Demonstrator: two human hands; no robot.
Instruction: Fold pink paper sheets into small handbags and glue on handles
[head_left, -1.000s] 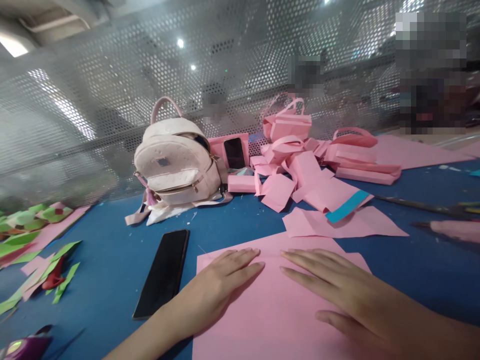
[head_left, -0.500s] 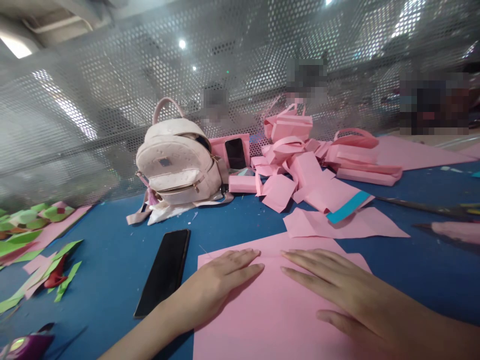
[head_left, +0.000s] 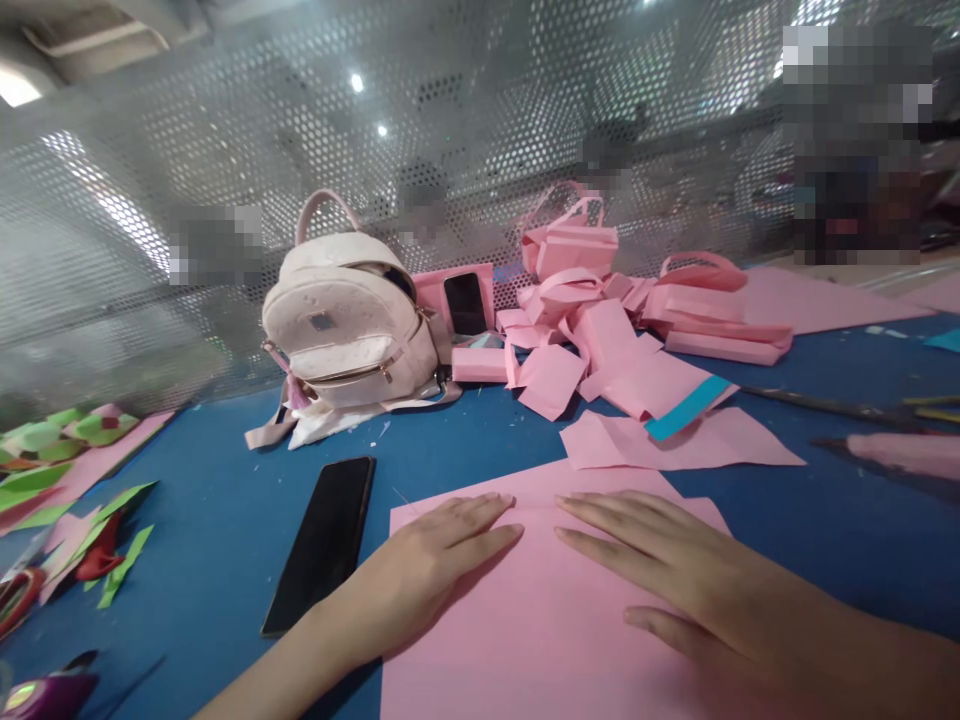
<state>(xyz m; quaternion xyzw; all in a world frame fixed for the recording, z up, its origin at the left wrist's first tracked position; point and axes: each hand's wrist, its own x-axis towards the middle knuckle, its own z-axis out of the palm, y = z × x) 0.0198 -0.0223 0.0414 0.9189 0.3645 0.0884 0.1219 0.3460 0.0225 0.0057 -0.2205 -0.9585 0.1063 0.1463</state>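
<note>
Pressing or smoothing the pink paper (head_left: 510, 640) seems the step in hand; the next move likely calls for even pressure that keeps its edges aligned. The left hand (head_left: 431, 560) lies with fingers close together, while the right hand (head_left: 675, 560) has them slightly spread, thumb apart; neither pinches anything. The paper sits beneath and between the fingertips, plain and mostly flat, a faint line crossing near them, more pink reaching beyond; whether fold or second sheet, I cannot tell
</note>
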